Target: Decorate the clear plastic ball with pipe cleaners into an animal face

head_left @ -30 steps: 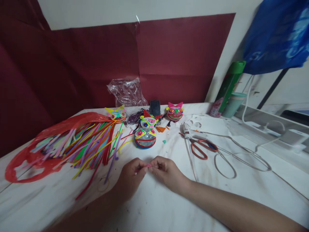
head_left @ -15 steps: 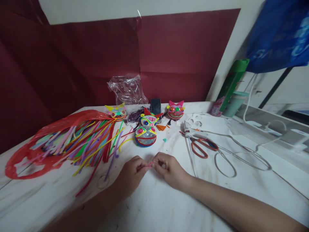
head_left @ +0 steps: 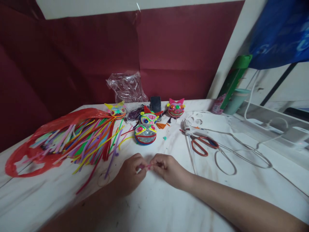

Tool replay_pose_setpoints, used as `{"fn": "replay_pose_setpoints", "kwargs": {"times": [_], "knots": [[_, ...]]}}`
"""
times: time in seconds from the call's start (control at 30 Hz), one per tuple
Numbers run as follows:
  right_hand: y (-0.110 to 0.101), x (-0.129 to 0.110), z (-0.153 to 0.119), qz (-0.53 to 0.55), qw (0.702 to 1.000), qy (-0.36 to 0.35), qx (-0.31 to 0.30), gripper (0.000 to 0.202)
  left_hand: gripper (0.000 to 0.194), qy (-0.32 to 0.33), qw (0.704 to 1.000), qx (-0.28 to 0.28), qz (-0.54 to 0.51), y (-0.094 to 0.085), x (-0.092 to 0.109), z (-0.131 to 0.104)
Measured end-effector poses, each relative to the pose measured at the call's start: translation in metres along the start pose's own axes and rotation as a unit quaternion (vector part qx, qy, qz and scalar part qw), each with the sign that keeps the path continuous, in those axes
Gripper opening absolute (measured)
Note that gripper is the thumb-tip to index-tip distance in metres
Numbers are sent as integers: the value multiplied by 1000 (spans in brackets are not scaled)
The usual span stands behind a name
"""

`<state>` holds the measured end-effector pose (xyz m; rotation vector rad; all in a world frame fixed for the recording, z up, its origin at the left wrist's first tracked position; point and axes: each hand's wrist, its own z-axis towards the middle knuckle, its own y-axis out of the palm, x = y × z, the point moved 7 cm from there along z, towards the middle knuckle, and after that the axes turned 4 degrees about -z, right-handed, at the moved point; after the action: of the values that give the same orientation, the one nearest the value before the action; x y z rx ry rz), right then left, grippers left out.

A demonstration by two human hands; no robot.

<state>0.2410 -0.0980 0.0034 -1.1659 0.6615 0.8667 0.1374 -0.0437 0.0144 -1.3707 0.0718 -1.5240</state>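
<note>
My left hand (head_left: 132, 172) and my right hand (head_left: 166, 170) meet above the near middle of the white table. Both are closed in a pinch on a small pink piece (head_left: 149, 166) that looks like a short pipe cleaner; my fingers hide most of it. Just beyond them a lion head (head_left: 145, 130) with a red mouth, yellow-and-white trim and red horns faces me. Farther back sit a pink-eared lion head (head_left: 176, 109) on the right and a yellow-eared one (head_left: 117, 111) on the left.
At left, many coloured pipe cleaners (head_left: 93, 141) spill from a red plastic bag (head_left: 80, 115). On the right lie a glue gun (head_left: 186, 127), orange-handled scissors (head_left: 200, 149) and a looping cord (head_left: 243, 157). A phone (head_left: 155, 103) and clear wrapping (head_left: 126, 87) are at the back.
The pink piece now shows as a straighter strand between my fingertips, where it looked curled. My hands have shifted only slightly, and the view has tilted a little downward.
</note>
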Motion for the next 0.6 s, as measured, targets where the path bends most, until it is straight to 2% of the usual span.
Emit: {"fn": "replay_pose_setpoints", "kwargs": {"times": [0.13, 0.23, 0.33, 0.5, 0.6], "knots": [[7, 13, 1, 155, 985, 69, 26, 37, 18, -44, 995, 62, -67, -8, -2, 0], [11, 16, -1, 188, 978, 81, 42, 46, 17, -36, 995, 73, -63, -7, 0, -1], [8, 15, -3, 151, 984, 75, 53, 41, 16, -45, 996, 58, -41, -3, -3, -2], [-2, 9, -1, 30, 997, 50, 47, 18, 14, -71, 996, 28, -39, 1, -10, 1], [-4, -2, 0, -52, 998, 7, 25, 14, 16, -53, 998, 15, -16, 2, -10, 0]]}}
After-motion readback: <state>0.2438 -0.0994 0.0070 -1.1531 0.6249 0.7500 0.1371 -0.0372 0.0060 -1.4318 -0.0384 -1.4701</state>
